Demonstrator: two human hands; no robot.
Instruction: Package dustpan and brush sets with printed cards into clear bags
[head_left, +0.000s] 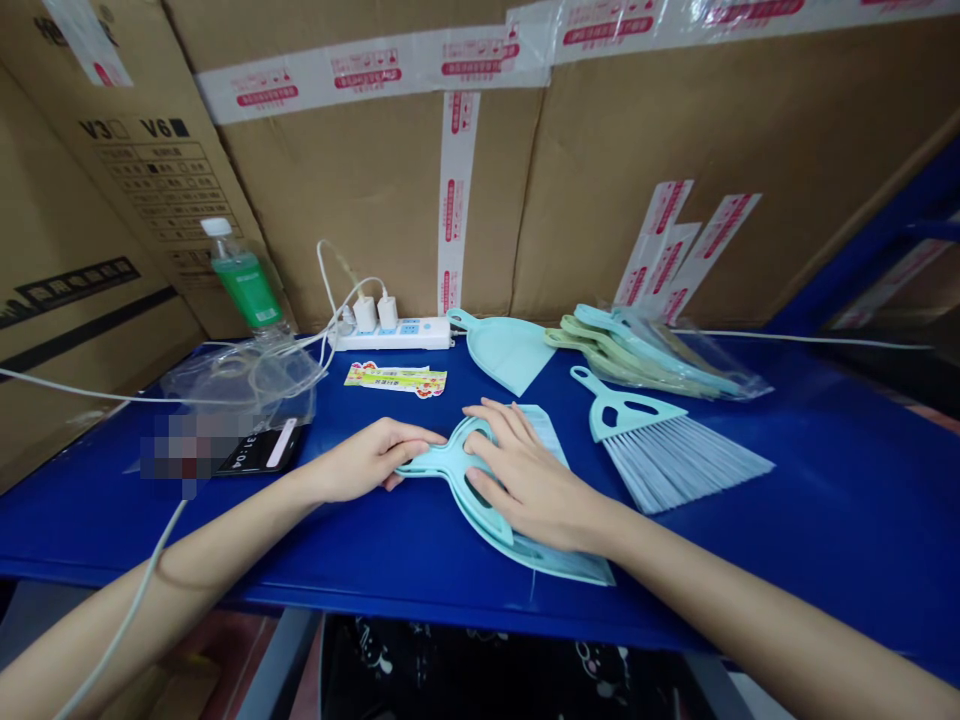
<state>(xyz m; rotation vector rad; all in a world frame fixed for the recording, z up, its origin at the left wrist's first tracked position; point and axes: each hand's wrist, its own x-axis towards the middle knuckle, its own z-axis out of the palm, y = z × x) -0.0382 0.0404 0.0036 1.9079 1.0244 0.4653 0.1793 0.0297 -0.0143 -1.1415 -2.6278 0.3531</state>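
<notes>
A light blue hand brush [448,461] lies nested in a matching dustpan [600,574] near the table's front edge, handles stacked to the left. My left hand [358,462] is closed on the two handle ends, thumb and fingers pinching them. Spread over the brush head lies my right hand [529,478], palm down with the fingers stretched out. It covers much of the bristles. To the right is a second hand brush [686,450], grey-blue bristles fanned toward the right. A second dustpan [510,350] rests behind my hands.
Green and blue brush-and-dustpan pieces [637,350] lie in clear plastic at the back right. A power strip [394,334] with chargers, a colourful wrapper [396,379], a bottle [247,280], a plastic bag [232,375] and a phone [262,448] are around. Cardboard [360,190] walls the back.
</notes>
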